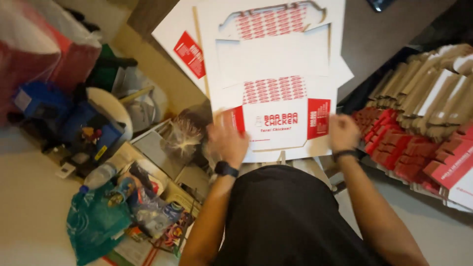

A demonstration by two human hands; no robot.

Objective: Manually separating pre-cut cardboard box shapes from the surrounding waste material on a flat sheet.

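A flat white cardboard box blank (274, 74) with red printed panels lies in front of me on a stack of similar sheets. My left hand (227, 139) presses against the blank's near left corner flap, fingers spread and blurred by motion. My right hand (342, 132) grips the near right edge beside a red side panel. I wear a dark watch on the left wrist and a dark band on the right wrist.
A row of folded red-and-white boxes (423, 128) stands packed on the right. Left of me sit a teal plastic bag (96, 221), a plastic bottle (98, 176), blue items (74, 118), a clear bag (185, 135) and a large red-filled plastic bag (44, 44).
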